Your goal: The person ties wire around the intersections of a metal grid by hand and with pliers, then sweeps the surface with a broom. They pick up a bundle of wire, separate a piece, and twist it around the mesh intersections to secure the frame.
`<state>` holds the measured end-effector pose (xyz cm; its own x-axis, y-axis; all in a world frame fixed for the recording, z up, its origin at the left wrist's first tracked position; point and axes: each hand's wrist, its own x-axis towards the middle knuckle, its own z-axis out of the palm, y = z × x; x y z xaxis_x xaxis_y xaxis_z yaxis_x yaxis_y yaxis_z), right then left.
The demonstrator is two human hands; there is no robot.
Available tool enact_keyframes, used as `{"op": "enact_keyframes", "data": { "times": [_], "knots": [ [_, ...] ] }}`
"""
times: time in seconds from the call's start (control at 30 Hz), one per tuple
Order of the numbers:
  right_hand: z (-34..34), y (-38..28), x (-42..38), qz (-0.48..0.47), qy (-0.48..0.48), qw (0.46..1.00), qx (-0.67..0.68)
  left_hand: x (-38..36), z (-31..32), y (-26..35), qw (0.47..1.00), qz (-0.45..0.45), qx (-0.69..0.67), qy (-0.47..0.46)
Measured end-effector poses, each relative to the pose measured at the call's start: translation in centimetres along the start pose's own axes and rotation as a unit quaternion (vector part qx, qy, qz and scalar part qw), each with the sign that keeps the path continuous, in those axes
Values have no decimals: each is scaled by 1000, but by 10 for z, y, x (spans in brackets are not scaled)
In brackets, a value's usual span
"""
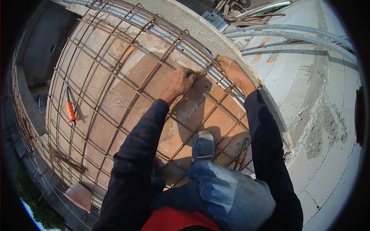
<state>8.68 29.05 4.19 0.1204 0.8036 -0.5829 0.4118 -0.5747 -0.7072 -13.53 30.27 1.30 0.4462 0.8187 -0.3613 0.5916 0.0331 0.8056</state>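
Observation:
My left hand point(180, 82) is closed, its fingertips pinched beside a crossing of the rebar mesh point(148, 76). What it pinches is too small to make out. Thin wire point(127, 103) trails over the boards left of that wrist. My right hand point(233, 73) curls over the bundled rebar point(210, 59) along the mesh's right edge, its fingertips partly hidden. Pincers point(241, 154) with reddish handles lie on the mesh beside my right knee. My shoe point(204, 145) rests on the mesh between my arms.
Wooden boards point(142, 67) lie beneath the mesh. An orange-handled tool point(71, 111) and a bundle of tie wire point(69, 161) are at the left. A concrete ledge point(225, 42) borders the mesh, with a grey block wall point(296, 88) beyond. Curved metal channels point(289, 32) cross the upper right.

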Motion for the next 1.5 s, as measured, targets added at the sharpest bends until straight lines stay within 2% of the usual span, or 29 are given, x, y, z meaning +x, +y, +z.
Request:
{"op": "enact_keyframes", "data": {
  "times": [0.03, 0.1, 0.2, 0.3, 0.4, 0.47, 0.5, 0.53, 0.57, 0.6, 0.63, 0.7, 0.73, 0.8, 0.97, 1.03, 1.07, 1.1, 1.17, 1.2, 1.33, 1.4, 1.43, 1.5],
  "knots": [
    [-2, -4, -1, 13, -13, 1000, 4, 1, 1, -1, 1000, -10, -24, -7],
    [-3, 6, 2, -26, -9, 999, -17, 5, 2, -4, 1000, -4, -13, -9],
    [-5, 1, -6, -2, -23, 999, 48, 9, -3, -4, 999, -12, -20, -30],
    [-4, 3, -2, 22, -26, 999, 26, 7, -14, -4, 998, -34, -43, -44],
    [-5, 26, 15, -19, -21, 997, -66, 4, -27, -7, 996, -49, -55, -41],
    [0, 23, 6, -57, 82, 991, -87, -8, -36, -7, 998, -43, -21, -45],
    [4, 20, -2, -56, 69, 992, -94, -16, -37, -9, 997, -55, -29, -40],
    [10, 12, -19, -176, 185, 952, -167, -22, -37, -13, 999, -28, 11, -24],
    [19, 6, -36, -294, 295, 880, -229, -28, -39, -17, 999, -2, 52, -7],
    [29, 4, -53, -305, 340, 870, -183, -30, -41, -21, 999, -9, 19, -34],
    [42, 4, -72, -311, 329, 872, -186, -32, -40, -24, 999, -18, 13, -26],
    [65, 4, -102, -193, 208, 957, -55, -36, -34, -26, 998, -55, 17, -5],
    [76, 11, -101, -195, 205, 957, -59, -36, -31, -26, 998, -57, 12, -2],
    [94, 38, -96, -322, 240, 882, -248, -36, -24, -24, 998, -52, -20, 20],
    [78, 46, -122, -235, 275, 909, -205, -44, -18, -19, 999, -40, -32, -9],
    [64, 56, -131, -289, 368, 836, -287, -47, -18, -22, 997, -53, -48, -13],
    [56, 59, -132, -257, 409, 826, -290, -49, -16, -26, 997, -53, -51, -13],
    [46, 62, -132, -259, 407, 825, -293, -51, -13, -30, 997, -54, -52, -12],
    [27, 44, -134, -216, 329, 815, -424, -54, -14, -29, 997, -54, -50, -13],
    [12, 56, -125, -221, 262, 829, -442, -54, -15, -27, 997, -53, -47, -13],
    [1, 53, -125, -219, 231, 856, -407, -61, -15, -21, 998, -30, -52, -24],
    [-3, 55, -122, -143, 268, 881, -363, -58, -10, -23, 997, -35, -72, -23],
    [-8, 57, -114, -150, 268, 878, -366, -56, -9, -23, 996, -35, -80, -19],
    [-12, 64, -107, -144, 217, 888, -380, -57, -3, -20, 997, -22, -68, -24]
  ]
}}
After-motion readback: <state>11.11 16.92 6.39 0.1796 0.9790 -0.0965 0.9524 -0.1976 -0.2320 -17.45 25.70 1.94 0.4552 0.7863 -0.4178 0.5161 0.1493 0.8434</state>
